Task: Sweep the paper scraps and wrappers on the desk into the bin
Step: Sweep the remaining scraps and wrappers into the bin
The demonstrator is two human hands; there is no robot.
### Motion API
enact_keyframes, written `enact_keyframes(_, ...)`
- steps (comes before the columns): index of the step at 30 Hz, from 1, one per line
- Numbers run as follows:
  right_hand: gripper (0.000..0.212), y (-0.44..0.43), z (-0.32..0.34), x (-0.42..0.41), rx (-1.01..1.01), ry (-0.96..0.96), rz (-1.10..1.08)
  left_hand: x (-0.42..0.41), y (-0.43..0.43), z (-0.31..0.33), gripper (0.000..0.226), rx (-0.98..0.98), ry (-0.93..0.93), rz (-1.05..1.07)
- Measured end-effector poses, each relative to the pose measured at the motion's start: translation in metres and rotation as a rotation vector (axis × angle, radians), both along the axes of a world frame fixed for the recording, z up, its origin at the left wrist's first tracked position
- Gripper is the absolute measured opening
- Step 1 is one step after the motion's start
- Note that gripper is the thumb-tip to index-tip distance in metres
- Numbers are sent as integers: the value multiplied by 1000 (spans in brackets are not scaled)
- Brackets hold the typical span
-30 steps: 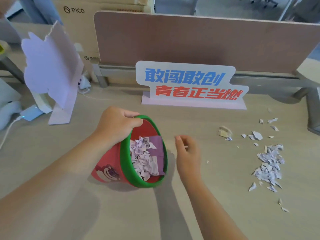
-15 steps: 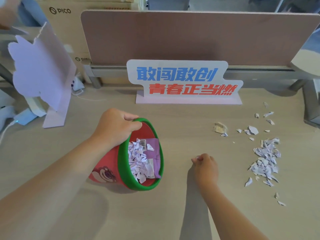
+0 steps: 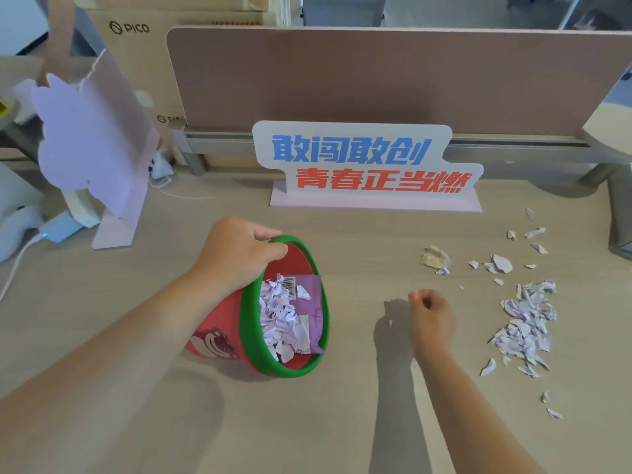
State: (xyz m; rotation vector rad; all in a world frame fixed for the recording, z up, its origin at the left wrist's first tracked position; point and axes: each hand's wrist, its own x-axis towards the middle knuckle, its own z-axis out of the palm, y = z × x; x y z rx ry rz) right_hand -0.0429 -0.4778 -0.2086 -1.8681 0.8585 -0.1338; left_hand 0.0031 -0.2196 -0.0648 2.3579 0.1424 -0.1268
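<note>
A red bin [image 3: 219,340] with a green rim lies tipped on the desk, its mouth facing right. Inside it are white paper scraps and a purple wrapper [image 3: 309,295]. My left hand [image 3: 236,251] grips the top of the rim. My right hand [image 3: 431,318] hovers over the desk to the right of the bin, fingers curled in a loose fist, nothing visible in it. A heap of white paper scraps [image 3: 528,319] lies further right. Smaller scraps [image 3: 501,263] and a crumpled beige wrapper [image 3: 435,257] lie behind the heap.
A sign with blue and red characters [image 3: 369,165] stands at the back, before a brown divider panel [image 3: 376,77]. A pale purple cardboard stand [image 3: 92,138] is at the left, with a white device and cable [image 3: 20,227] beside it. Cardboard boxes [image 3: 136,32] stand behind.
My right hand has moved right, away from the bin mouth, and curled from open fingers into a loose fist. The bin and my left hand have stayed put.
</note>
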Motion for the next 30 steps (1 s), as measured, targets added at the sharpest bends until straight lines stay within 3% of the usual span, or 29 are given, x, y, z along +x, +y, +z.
enact_keyframes(4,17,0,50,-1,112,-204,114,4,-25,2,28,-89,-3,-1)
enact_keyframes(10,10,25,75,-21,-143,-143,872,7,-73,2,25,-94,-4,-90)
enact_keyframes(11,13,21,70,-22,-156,-159,856,8,-78,2,24,-80,-3,-104)
enact_keyframes(14,16,-8,50,-17,-147,-108,400,13,-89,4,22,-56,-5,-115)
enact_keyframes(15,16,-16,38,-15,-169,-45,335,14,-90,4,22,-56,-6,-108)
enact_keyframes(18,17,-27,1,-15,-212,148,602,17,-94,3,22,-77,-10,-76)
enact_keyframes(20,11,-24,-15,-15,-259,151,747,17,-96,3,22,-88,-6,-47)
enact_keyframes(22,5,-25,-21,-12,-314,118,786,16,-96,4,23,-93,-1,-18)
enact_keyframes(28,27,-28,-37,-9,-385,114,872,13,-93,7,19,-134,4,52)
enact_keyframes(30,23,-29,-37,-11,-384,113,869,13,-95,8,20,-139,3,64)
